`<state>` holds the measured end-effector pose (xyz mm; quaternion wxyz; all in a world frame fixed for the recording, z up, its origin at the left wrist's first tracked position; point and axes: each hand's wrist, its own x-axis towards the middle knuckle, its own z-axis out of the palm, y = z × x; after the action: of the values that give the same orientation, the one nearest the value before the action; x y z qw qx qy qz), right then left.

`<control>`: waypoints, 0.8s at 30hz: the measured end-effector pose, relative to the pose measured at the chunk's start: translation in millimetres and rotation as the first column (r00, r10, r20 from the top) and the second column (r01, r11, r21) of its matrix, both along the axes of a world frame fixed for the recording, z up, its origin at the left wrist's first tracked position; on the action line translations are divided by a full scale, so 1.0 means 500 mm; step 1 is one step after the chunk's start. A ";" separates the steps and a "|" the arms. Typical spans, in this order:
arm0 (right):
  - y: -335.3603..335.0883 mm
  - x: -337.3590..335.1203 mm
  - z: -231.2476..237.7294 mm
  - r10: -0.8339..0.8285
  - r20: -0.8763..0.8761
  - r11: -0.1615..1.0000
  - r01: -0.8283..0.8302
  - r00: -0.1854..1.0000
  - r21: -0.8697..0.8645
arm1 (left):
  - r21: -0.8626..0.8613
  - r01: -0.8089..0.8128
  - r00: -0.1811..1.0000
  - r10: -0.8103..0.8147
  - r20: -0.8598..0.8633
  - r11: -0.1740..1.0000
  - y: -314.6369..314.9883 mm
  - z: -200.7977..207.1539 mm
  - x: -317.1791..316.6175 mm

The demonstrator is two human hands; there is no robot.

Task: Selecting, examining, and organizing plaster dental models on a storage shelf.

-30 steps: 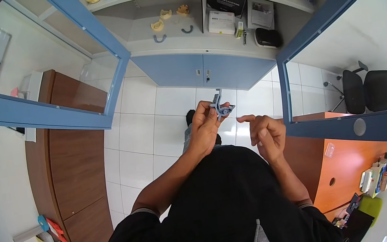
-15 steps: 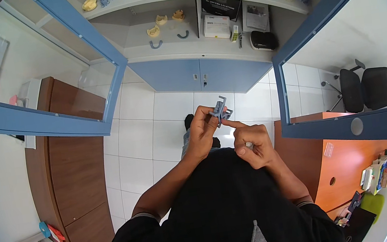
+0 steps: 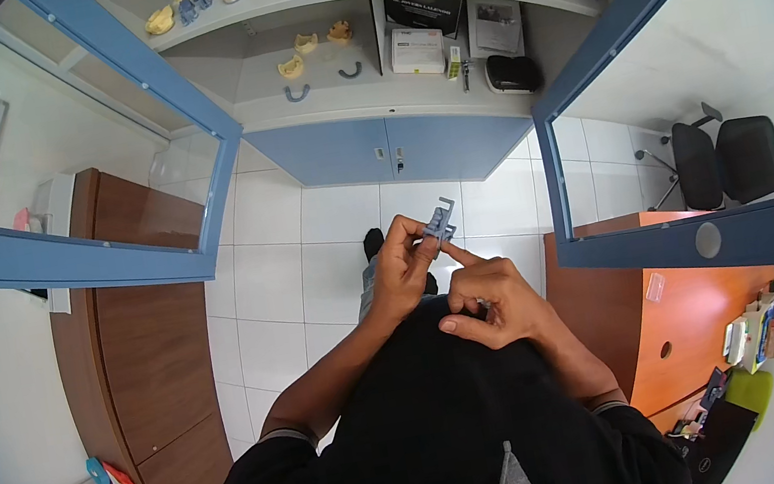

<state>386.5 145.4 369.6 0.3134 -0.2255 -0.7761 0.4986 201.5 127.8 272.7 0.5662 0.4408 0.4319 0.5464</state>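
Note:
Pinched in the fingers of my left hand (image 3: 398,276) is a small grey dental model (image 3: 440,221), held out over the floor in front of my body. A thin hooked arm sticks up from its top. My right hand (image 3: 497,299) is just beside it, its index finger reaching to the model's lower edge and seeming to touch it. The right thumb stands apart while the other fingers are curled, with nothing held in them. My fingers hide part of the model.
A cabinet shelf (image 3: 245,114) ahead carries yellow dental casts (image 3: 290,66), boxes (image 3: 417,50) and a black case (image 3: 513,73). Blue-framed glass doors stand swung out at left (image 3: 138,265) and right (image 3: 710,238). A brown cabinet (image 3: 163,359) and an orange desk (image 3: 610,308) flank me.
The dental model has turned slightly in my left fingers. My right thumb has spread away from the other fingers, and the right index finger has shifted a little left and down.

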 end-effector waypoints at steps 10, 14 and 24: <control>0.001 0.020 -0.006 -0.058 0.067 0.972 0.071 0.996 -0.222 | -0.059 0.047 0.997 -0.051 -0.062 0.997 -0.013 0.001 0.008; 0.010 0.028 -0.017 -0.070 0.042 0.967 0.078 0.997 -0.242 | -0.062 0.066 0.994 -0.071 -0.081 0.996 -0.016 0.011 0.006; 0.017 0.043 -0.078 -0.222 -0.149 0.893 0.140 0.964 -0.428 | -0.127 0.144 0.988 -0.149 -0.031 0.981 -0.006 -0.029 0.002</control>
<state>407.8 153.9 330.7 0.3778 -0.3086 -0.5943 0.6394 202.5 125.0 258.2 0.6225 0.4464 0.4428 0.4661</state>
